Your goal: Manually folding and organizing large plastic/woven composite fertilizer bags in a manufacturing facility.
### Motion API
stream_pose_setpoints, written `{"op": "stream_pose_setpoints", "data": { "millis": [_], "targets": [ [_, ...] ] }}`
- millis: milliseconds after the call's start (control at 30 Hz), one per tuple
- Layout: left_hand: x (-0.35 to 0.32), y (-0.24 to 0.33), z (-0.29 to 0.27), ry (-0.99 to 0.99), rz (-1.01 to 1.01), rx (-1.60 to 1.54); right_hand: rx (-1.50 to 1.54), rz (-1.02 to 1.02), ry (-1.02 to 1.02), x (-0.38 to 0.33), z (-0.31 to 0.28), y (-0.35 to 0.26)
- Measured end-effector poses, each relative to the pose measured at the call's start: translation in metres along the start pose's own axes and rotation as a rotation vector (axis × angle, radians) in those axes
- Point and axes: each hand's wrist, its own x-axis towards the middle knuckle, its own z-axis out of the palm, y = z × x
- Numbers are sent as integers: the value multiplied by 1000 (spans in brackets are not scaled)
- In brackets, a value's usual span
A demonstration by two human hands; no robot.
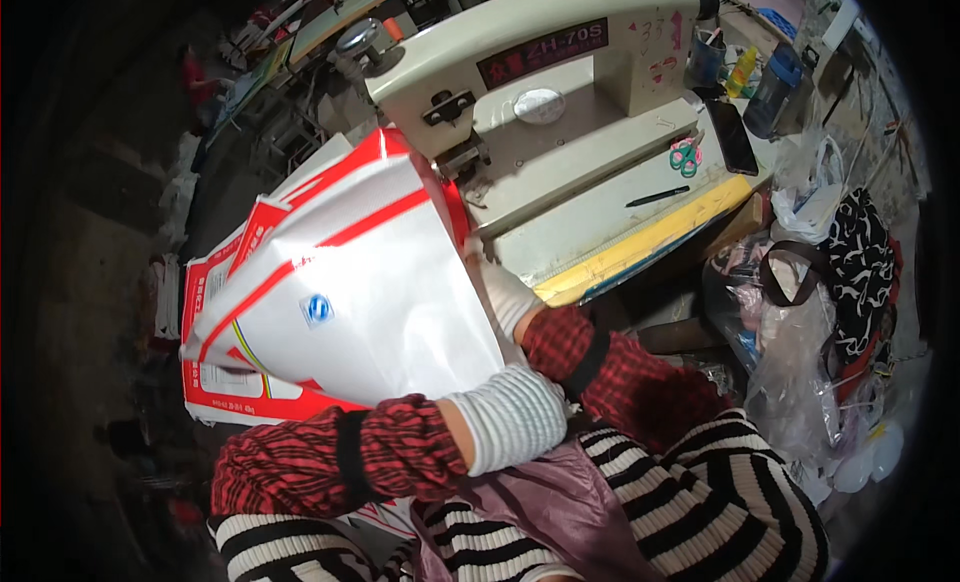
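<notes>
A large white sack (370,292) with red bands and a small blue emblem lies bulging in front of me, its far end beside the needle area of a cream industrial sewing machine (640,42). My right hand (503,287), in a white glove, grips the sack's right edge below the machine head; its fingertips are partly blurred. My left hand (515,419), in a ribbed white knit glove, rests against the sack's near right corner. Its fingers are turned away and hidden. More red-and-white sacks (215,382) show beneath the bulging one.
On the machine table lie green-handled scissors (686,156), a black pen (657,197) and a dark phone (731,138). A blue-lidded bottle (775,92) stands at its far right. Plastic bags (795,382) and a black-and-white patterned cloth (860,282) crowd the right side.
</notes>
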Motion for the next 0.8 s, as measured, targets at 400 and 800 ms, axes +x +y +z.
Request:
{"op": "stream_pose_setpoints", "data": {
  "millis": [400, 800],
  "targets": [
    [-38, -66, -35, -36, -165, 125, -773, 44, -135, 51, -49, -65],
    [-65, -80, -158, -228, -432, 167, -693, 10, -233, 33, -51, -59]
  ]
}}
